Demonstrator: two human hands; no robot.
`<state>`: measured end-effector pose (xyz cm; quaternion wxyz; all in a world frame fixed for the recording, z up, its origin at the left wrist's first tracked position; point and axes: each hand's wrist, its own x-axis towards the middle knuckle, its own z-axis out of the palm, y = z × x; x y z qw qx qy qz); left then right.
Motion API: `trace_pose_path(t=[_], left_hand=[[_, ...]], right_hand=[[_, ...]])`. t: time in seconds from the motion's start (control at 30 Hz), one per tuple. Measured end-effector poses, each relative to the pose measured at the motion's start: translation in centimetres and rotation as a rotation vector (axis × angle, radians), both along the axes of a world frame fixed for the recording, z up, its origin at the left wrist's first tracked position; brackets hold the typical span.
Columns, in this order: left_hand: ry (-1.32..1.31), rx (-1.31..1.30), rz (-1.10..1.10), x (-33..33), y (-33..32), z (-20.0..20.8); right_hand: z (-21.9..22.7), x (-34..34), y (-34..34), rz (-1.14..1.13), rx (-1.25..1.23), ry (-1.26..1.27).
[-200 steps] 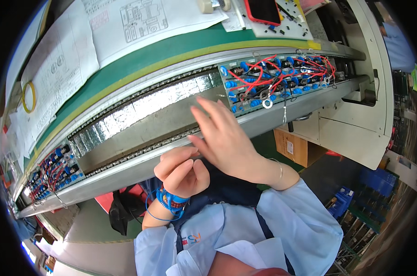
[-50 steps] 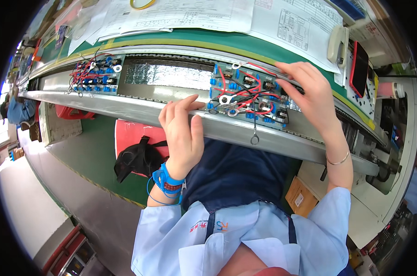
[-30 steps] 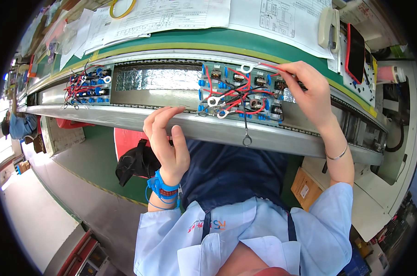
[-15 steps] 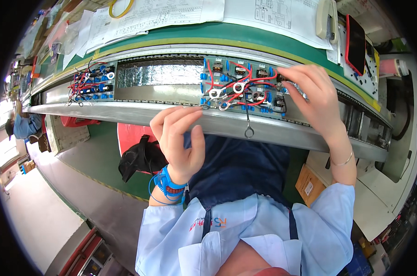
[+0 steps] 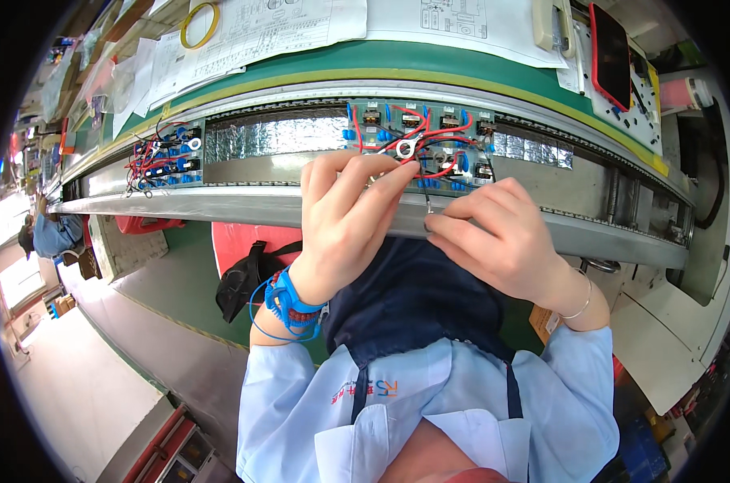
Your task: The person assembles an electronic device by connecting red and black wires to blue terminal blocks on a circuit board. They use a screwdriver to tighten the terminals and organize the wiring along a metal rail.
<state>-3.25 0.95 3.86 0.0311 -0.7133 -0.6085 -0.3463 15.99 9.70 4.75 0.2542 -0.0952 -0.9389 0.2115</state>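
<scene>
A green circuit board (image 5: 452,121) with blue and black components sits on the metal conveyor rail, red and black wires tangled over it. A white ring terminal (image 5: 406,149) lies on top of the wires. My left hand (image 5: 345,217) covers the board's near left corner, thumb and fingertips closed among the wires; what they hold is hidden. Just over the rail's near edge, my right hand (image 5: 498,237) pinches the ring-terminal end of a black wire (image 5: 428,196) that runs down from the board.
Another wired board (image 5: 167,161) rests farther left on the conveyor. Behind the rail (image 5: 244,208), the green bench (image 5: 429,60) carries paper drawings (image 5: 284,28), a yellow tape ring (image 5: 200,26), a handset and a red-edged phone (image 5: 610,56). A person (image 5: 56,233) is at far left.
My right hand has come from the board's far right corner down to the hanging black wire and pinched its end. My left hand has moved right and closed among the wires.
</scene>
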Motion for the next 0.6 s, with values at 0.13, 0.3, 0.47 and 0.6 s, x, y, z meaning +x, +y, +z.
trace_pose_path(t=[0.13,0.3,0.47,0.6], left_hand=[[0.041,-0.046,-0.041,-0.1,0.9,0.9],[0.084,-0.056,-0.117,0.1,2.0,1.6],[0.109,-0.032,-0.146,0.3,2.6,1.5],[0.109,-0.018,-0.166,0.7,3.1,1.4]], right_hand=[[0.4,0.4,0.4,-0.035,-0.041,0.024],[1.0,1.2,1.0,-0.059,-0.071,0.022],[1.3,1.9,2.1,-0.076,-0.195,0.027],[0.8,2.4,3.0,-0.194,-0.319,0.018]])
